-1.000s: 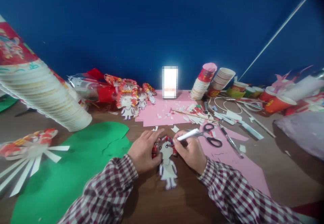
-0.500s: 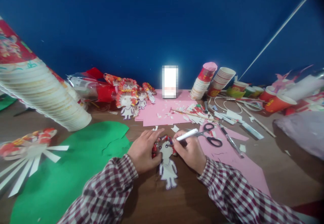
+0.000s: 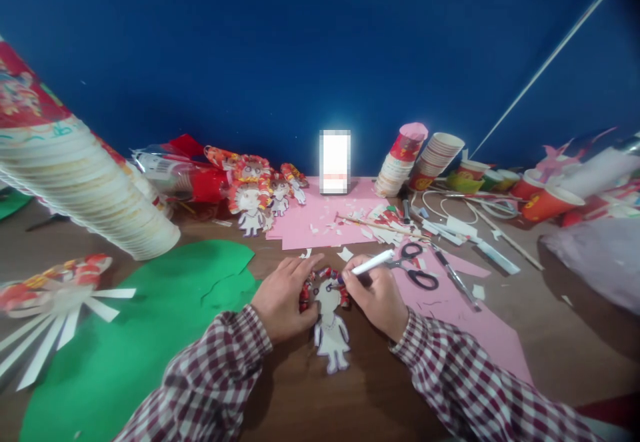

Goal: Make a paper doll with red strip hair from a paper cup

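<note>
A white paper doll (image 3: 331, 339) with a purple outline and red patterned hair lies on the brown table between my hands. My left hand (image 3: 287, 299) rests at the doll's left side, thumb and fingers spread around its hair and head. My right hand (image 3: 376, 299) is closed on a white marker (image 3: 373, 263), whose tip end is near the doll's face at the right. Black scissors (image 3: 423, 279) lie just beyond my right hand on pink paper (image 3: 485, 325).
Green paper (image 3: 150, 315) and a strip-cut paper piece (image 3: 65, 295) lie left, beneath a leaning cup stack (image 3: 90, 182). Finished-looking dolls (image 3: 250, 215), pink sheets (image 3: 300, 229) with scraps and more cups (image 3: 440, 155) stand behind. A pen (image 3: 457, 279) lies right.
My right hand and the marker have shifted very slightly to the right. My left hand and the doll look unchanged.
</note>
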Action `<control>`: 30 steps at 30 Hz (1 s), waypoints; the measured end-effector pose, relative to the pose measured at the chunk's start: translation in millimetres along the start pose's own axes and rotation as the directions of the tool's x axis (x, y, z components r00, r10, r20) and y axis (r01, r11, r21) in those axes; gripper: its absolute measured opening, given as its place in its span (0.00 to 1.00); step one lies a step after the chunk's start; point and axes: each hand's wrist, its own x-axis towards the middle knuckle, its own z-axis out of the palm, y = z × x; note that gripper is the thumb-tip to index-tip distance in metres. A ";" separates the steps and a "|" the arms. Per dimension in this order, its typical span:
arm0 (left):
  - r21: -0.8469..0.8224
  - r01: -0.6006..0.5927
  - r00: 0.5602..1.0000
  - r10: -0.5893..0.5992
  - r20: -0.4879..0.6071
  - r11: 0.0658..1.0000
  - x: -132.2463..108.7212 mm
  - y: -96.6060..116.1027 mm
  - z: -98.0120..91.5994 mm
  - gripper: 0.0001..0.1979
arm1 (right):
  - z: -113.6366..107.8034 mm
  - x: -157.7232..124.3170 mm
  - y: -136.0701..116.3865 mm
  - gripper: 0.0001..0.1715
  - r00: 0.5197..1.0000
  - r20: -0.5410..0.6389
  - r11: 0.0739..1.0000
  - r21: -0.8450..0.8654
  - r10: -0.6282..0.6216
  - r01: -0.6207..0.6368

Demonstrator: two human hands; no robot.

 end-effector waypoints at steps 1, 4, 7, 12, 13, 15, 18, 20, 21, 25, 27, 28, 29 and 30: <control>0.000 -0.002 1.000 0.002 -0.001 1.000 0.0 0.3 -0.4 0.35 | 0.1 -0.3 0.0 0.09 1.000 0.014 1.000 0.004 0.001 -0.001; 0.000 -0.009 1.000 0.009 -0.005 1.000 0.0 0.8 -0.6 0.35 | 0.2 -0.9 -0.9 0.09 0.999 0.033 1.000 0.002 0.002 -0.002; 0.002 -0.010 1.000 0.010 0.003 1.000 0.2 1.5 -1.0 0.35 | -0.3 -0.9 -2.0 0.09 0.999 0.038 1.000 -0.020 -0.003 0.003; -0.001 -0.010 1.000 0.010 0.010 1.000 0.2 1.2 -0.5 0.35 | -0.7 -0.3 -2.5 0.09 0.999 0.049 0.999 -0.041 -0.013 0.015; -0.001 -0.012 1.000 0.012 0.008 1.000 0.2 0.8 0.0 0.35 | -0.6 -0.2 -2.6 0.09 0.999 0.050 0.999 -0.047 -0.015 0.018; -0.003 -0.018 1.000 0.018 -0.008 1.000 0.0 -0.1 1.0 0.35 | -0.3 -0.1 -2.7 0.09 0.998 0.052 0.998 -0.057 -0.020 0.023; -0.008 -0.021 1.000 0.021 -0.015 1.000 -0.1 -0.5 1.1 0.35 | 0.0 -0.3 -3.2 0.09 0.998 0.060 0.998 -0.056 -0.019 0.022; -0.010 -0.017 1.000 0.017 -0.003 1.000 -0.1 -0.2 0.4 0.35 | -0.1 -0.4 -3.5 0.09 0.998 0.068 0.999 -0.049 -0.019 0.022; -0.009 -0.016 1.000 0.016 0.005 1.000 -0.1 -0.1 0.2 0.35 | -0.2 -0.5 -3.6 0.09 0.997 0.070 0.999 -0.047 -0.020 0.023; -0.006 -0.016 1.000 0.016 -0.018 1.000 -0.3 -0.9 1.2 0.35 | -0.5 0.1 -3.9 0.09 0.997 0.072 0.997 -0.071 -0.028 0.033; -0.012 -0.021 0.999 0.020 -0.026 1.000 -0.4 -1.7 2.5 0.35 | -0.4 0.3 -3.9 0.09 0.997 0.071 0.997 -0.074 -0.030 0.035; -0.015 -0.023 0.999 0.022 -0.024 1.000 -0.5 -2.2 3.1 0.35 | -0.3 0.2 -4.0 0.09 0.997 0.073 0.997 -0.070 -0.029 0.034; -0.016 -0.023 0.999 0.022 -0.024 1.000 -0.5 -2.5 3.7 0.35 | -0.2 0.1 -4.0 0.09 0.997 0.075 0.997 -0.063 -0.028 0.033; -0.015 -0.023 0.999 0.023 -0.024 1.000 -0.4 -2.8 4.2 0.36 | -0.1 -0.1 -4.0 0.09 0.997 0.077 0.998 -0.055 -0.027 0.031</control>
